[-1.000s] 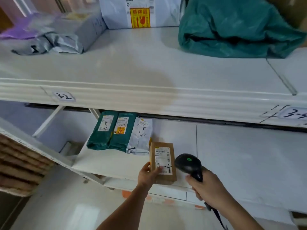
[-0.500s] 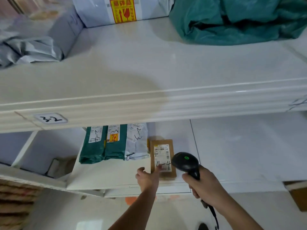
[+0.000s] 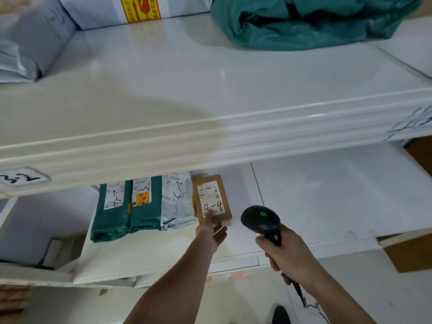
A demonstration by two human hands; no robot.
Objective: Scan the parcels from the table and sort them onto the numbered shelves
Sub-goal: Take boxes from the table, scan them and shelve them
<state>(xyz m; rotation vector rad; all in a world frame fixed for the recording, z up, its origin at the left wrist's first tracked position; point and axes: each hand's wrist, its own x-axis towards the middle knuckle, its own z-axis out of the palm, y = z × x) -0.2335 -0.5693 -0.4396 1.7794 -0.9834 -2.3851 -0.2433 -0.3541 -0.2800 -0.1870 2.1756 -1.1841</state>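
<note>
A small brown cardboard box (image 3: pixel 218 213) marked "4-4" lies on the lower white shelf (image 3: pixel 327 202), to the right of a row of parcels. My left hand (image 3: pixel 211 229) holds its near end, thumb on the label and fingers under the edge. My right hand (image 3: pixel 287 256) grips a black barcode scanner (image 3: pixel 260 220) with a green light on top; the scanner's head is just right of the box. The row holds two green mailers (image 3: pixel 126 209) and a grey mailer (image 3: pixel 177 202), all with handwritten numbers.
The upper shelf (image 3: pixel 210 94) carries a "3-2" tag (image 3: pixel 22 178) on its front edge, a large green bag (image 3: pixel 304 22), a white parcel with a yellow-red fragile sticker (image 3: pixel 140 8) and grey bags (image 3: pixel 28 47). A brown carton (image 3: pixel 411 251) sits at right.
The brown box has gone further back onto the lower shelf, up against the grey mailer. My left hand followed it in. The view has tilted down and left.
</note>
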